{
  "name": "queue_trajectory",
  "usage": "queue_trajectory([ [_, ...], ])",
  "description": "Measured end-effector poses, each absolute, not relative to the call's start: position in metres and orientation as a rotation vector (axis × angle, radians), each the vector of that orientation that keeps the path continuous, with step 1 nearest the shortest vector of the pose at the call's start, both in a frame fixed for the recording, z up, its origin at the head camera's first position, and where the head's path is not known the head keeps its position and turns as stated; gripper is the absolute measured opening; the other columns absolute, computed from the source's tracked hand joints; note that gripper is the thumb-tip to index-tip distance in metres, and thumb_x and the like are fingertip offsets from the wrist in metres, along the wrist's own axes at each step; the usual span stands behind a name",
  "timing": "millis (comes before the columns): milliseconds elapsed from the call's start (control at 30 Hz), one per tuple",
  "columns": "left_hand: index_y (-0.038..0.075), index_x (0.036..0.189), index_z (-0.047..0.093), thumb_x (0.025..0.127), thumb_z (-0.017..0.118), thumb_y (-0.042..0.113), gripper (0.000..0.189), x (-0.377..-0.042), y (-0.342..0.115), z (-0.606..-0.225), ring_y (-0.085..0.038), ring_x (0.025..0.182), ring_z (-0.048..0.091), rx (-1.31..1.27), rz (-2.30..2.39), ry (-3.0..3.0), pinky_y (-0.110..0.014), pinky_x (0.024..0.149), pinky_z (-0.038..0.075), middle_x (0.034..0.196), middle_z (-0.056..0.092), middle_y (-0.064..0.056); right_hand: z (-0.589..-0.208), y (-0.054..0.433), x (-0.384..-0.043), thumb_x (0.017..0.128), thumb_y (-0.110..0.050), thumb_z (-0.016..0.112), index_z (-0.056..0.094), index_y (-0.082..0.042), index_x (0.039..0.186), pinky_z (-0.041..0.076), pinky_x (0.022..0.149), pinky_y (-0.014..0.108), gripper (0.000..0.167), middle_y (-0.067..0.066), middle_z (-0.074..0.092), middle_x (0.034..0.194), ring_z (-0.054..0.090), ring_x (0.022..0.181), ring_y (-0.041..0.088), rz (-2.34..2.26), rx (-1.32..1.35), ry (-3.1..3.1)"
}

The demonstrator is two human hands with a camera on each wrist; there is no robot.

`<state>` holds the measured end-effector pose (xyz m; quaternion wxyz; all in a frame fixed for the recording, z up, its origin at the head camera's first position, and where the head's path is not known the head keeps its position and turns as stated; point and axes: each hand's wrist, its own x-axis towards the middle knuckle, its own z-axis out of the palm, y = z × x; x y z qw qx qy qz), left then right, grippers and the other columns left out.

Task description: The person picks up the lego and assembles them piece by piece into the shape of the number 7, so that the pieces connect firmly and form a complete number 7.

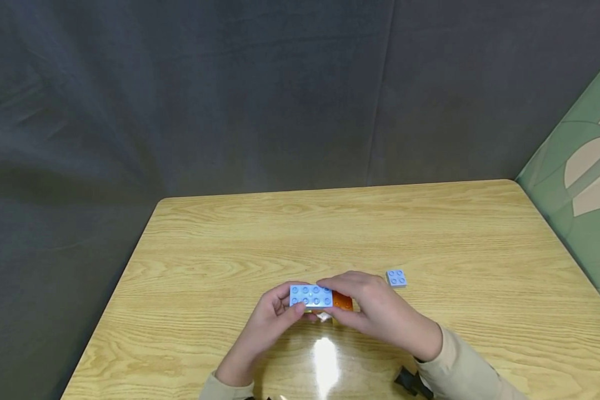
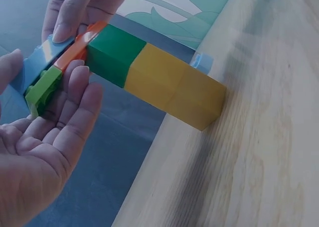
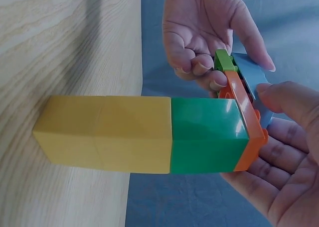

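A tower stands on the table: two yellow blocks (image 2: 174, 90) at the bottom, a dark green block (image 3: 209, 135) above, then a flat orange brick (image 1: 343, 301). On top lies a long light-blue brick (image 1: 310, 296), reaching out leftward past the tower. Beneath its overhanging end is a small lime-green brick (image 2: 44, 90). My left hand (image 1: 274, 318) pinches that end, thumb on the blue brick and fingertips under the lime-green one. With thumb and fingers, my right hand (image 1: 375, 305) grips the blue brick's other end, partly covering the orange brick in the head view.
A small light-blue square brick (image 1: 396, 278) lies on the wooden table (image 1: 190, 266), beyond the right hand. Dark cloth (image 1: 280, 100) hangs behind the table, and a green patterned panel (image 1: 590, 183) stands along its right side. A black object (image 1: 411, 381) shows beside the right sleeve.
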<state>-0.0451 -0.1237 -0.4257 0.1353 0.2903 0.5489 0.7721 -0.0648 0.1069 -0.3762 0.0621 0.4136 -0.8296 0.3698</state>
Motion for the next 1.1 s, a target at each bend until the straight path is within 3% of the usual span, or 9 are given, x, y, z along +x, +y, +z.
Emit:
queue_trajectory([
  [167, -0.019, 0.132, 0.04, 0.102, 0.045, 0.002, 0.037, -0.0452, -0.1243, -0.4244, -0.024, 0.106, 0.064, 0.824, 2.236, 1.548, -0.042, 0.088, 0.054, 0.12, 0.049, -0.044, -0.3767, 0.1071, -0.0653, 0.081, -0.01, 0.078, 0.068, -0.005, 0.115, 0.055, 0.072, 0.026, 0.035, 0.002, 0.07, 0.104, 0.065, 0.091, 0.012, 1.122, 1.253, -2.503],
  [400, -0.015, 0.131, 0.044, 0.091, 0.061, -0.007, 0.044, -0.0443, -0.1276, -0.4219, -0.024, 0.102, 0.067, 0.703, 2.205, 1.546, -0.037, 0.087, 0.054, 0.118, 0.065, -0.019, -0.3761, 0.1076, -0.065, 0.083, -0.014, 0.078, 0.068, -0.007, 0.116, 0.055, 0.073, 0.027, 0.035, 0.0, 0.07, 0.106, 0.064, 0.093, 0.011, 1.122, 1.247, -2.528],
  [533, -0.013, 0.13, 0.047, 0.087, 0.065, -0.009, 0.047, -0.0437, -0.127, -0.4206, -0.024, 0.102, 0.067, 0.666, 2.167, 1.633, -0.036, 0.086, 0.055, 0.117, 0.064, -0.022, -0.3759, 0.1083, -0.0646, 0.083, -0.015, 0.078, 0.068, -0.007, 0.116, 0.055, 0.074, 0.027, 0.036, 0.0, 0.07, 0.106, 0.064, 0.093, 0.011, 1.121, 1.242, -2.537],
  [900, -0.015, 0.129, 0.047, 0.089, 0.061, -0.01, 0.043, -0.045, -0.1265, -0.4198, -0.033, 0.097, 0.068, 0.58, 2.142, 1.67, -0.04, 0.082, 0.056, 0.116, 0.063, -0.028, -0.3757, 0.1082, -0.0649, 0.082, -0.013, 0.078, 0.068, -0.006, 0.116, 0.054, 0.072, 0.026, 0.037, 0.002, 0.07, 0.106, 0.064, 0.091, 0.011, 1.126, 1.246, -2.532],
  [1100, -0.015, 0.129, 0.048, 0.09, 0.062, -0.007, 0.043, -0.0446, -0.1276, -0.4203, -0.034, 0.098, 0.067, 0.59, 2.142, 1.65, -0.045, 0.083, 0.055, 0.116, 0.064, -0.026, -0.3752, 0.1084, -0.0647, 0.083, -0.013, 0.078, 0.068, -0.007, 0.117, 0.055, 0.074, 0.028, 0.036, 0.001, 0.07, 0.107, 0.064, 0.094, 0.011, 1.131, 1.249, -2.545],
])
